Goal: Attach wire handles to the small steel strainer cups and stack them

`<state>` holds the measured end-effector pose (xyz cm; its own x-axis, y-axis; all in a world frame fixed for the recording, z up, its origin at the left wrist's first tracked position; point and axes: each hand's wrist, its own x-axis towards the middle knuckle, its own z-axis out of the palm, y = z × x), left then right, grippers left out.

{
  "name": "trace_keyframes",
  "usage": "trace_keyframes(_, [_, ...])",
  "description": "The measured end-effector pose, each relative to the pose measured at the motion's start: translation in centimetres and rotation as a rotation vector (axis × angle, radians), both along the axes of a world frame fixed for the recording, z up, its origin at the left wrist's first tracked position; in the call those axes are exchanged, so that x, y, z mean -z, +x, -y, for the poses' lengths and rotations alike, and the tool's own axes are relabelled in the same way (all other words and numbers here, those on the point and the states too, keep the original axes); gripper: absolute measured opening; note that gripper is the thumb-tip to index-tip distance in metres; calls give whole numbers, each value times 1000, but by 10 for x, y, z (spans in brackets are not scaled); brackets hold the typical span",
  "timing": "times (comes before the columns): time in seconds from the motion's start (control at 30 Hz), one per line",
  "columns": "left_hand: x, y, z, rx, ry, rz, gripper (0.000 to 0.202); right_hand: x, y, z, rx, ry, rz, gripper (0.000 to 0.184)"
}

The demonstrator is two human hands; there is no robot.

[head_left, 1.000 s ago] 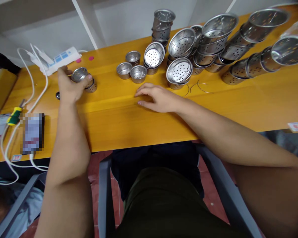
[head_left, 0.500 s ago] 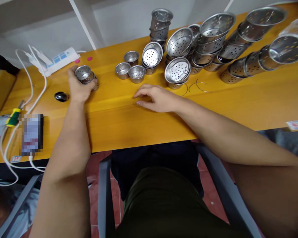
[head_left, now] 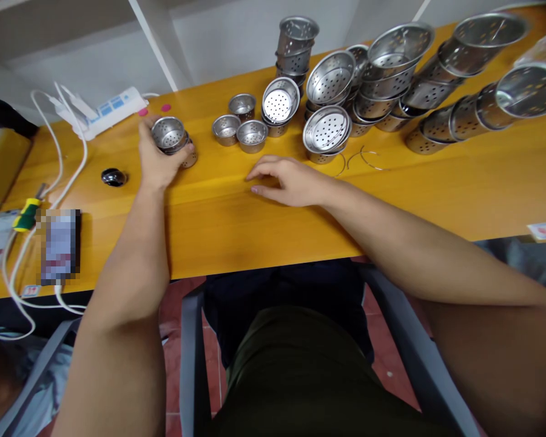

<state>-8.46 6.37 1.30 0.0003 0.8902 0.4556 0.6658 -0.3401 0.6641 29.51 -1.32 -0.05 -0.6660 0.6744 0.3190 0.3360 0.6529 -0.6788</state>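
My left hand (head_left: 157,161) is wrapped round a short stack of perforated metal cups (head_left: 169,133) at the left of the yellow table (head_left: 209,224). Palm and fingers cover much of the stack's side. My right hand (head_left: 291,181) holds nothing and rests near the table's middle, fingers loosely bent and thumb apart. Between the hands, farther back, stand three small metal cups: one behind (head_left: 242,106), one at left (head_left: 226,130) and one in front (head_left: 252,136). Closest to my right hand on its far side is a stack with a wide perforated cup (head_left: 326,130) on top.
Tall leaning stacks of perforated cups (head_left: 464,115) fill the back right. Thin curved wires (head_left: 368,159) lie before them. At left are a power strip (head_left: 113,112), a black mouse (head_left: 113,177), a screwdriver (head_left: 26,215), a phone (head_left: 61,246) and white cables (head_left: 70,182).
My left hand has shifted to the right with the cup stack in its grasp, nearer the three small cups. My right hand has stayed in place.
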Motion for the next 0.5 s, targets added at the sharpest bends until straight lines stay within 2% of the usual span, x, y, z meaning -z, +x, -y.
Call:
trace_keyframes(0.13, [-7,7,6,-62,1,69,136,0,1,0,-1,-3,-7,39])
trace_keyframes(0.27, [-4,21,11,6,-46,161,136,9,-4,-2,-1,7,-87,46])
trace_keyframes(0.33, [3,42,20,66,-55,230,127,13,-11,-1,32,-11,-170,67])
trace_keyframes(0.43, [18,87,41,134,-16,267,111,12,-23,1,116,-49,-239,105])
trace_keyframes(0.5, [25,113,53,184,18,295,99,7,-27,3,144,-56,-261,112])
